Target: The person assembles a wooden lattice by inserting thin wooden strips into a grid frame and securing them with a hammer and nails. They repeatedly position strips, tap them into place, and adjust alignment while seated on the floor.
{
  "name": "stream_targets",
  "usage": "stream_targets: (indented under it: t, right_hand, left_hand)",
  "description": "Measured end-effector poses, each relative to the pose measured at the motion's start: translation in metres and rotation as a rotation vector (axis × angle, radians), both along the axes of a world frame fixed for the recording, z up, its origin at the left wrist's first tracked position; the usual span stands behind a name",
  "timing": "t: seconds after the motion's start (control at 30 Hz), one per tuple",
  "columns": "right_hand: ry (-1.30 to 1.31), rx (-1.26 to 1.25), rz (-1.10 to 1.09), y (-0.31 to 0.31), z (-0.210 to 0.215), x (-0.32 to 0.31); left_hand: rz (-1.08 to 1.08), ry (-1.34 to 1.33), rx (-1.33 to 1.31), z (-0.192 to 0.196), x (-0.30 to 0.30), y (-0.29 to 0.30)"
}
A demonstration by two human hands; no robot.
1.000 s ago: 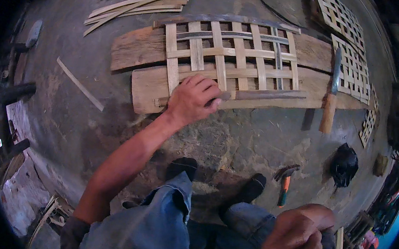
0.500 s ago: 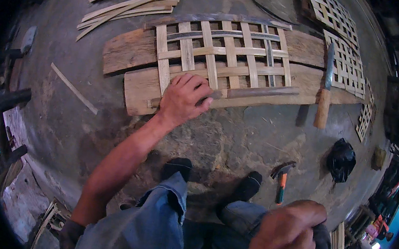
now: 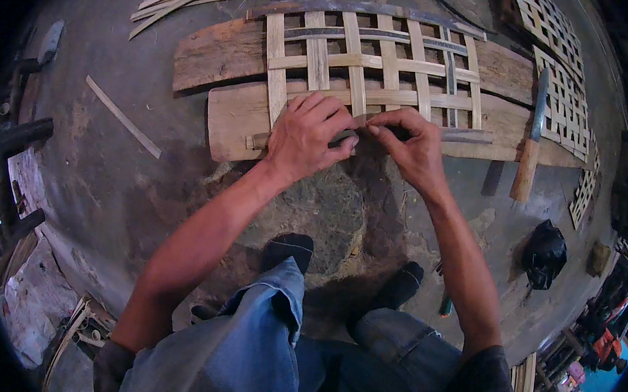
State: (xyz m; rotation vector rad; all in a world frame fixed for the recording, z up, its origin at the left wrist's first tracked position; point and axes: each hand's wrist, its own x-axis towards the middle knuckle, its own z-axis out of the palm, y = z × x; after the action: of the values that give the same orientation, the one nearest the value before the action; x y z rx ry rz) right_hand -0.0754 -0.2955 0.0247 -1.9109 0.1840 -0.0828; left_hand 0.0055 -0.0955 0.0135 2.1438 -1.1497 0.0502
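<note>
Lattice panel (image 3: 390,61) gets firm backing from two planks (image 3: 236,118)

Pale woven slats span both planks, the panel's near edge set just inside the near plank's front edge, a perch that likely keeps the weave flat above the floor (image 3: 146,206). The left hand (image 3: 311,134) curls bent fingers over the near-left edge, apparently steadying a thin batten (image 3: 467,136); whether it clamps or merely presses cannot be told. Just beside it, the right hand (image 3: 411,144) brings thumb and forefinger together in a close pinch; anything between them is too small to make out. A wooden-handled knife (image 3: 536,128) lies toward the near plank's right end, handle jutting past the front edge, seemingly parked clear of both hands.
</note>
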Motion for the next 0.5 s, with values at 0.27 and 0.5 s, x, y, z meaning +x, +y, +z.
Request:
stream_targets:
  t: [0.27,0.5]
  right_hand:
    - [-0.063,-0.206,0.058,-0.0009,0.004,0.0006]
    - [-0.071,-0.198,0.058,0.0034,0.0057,0.0013]
  left_hand:
    - [0.001,-0.007,-0.015,-0.0006,-0.0005,-0.0017]
    - [0.004,-0.027,0.011,-0.0042,0.0005,0.0001]
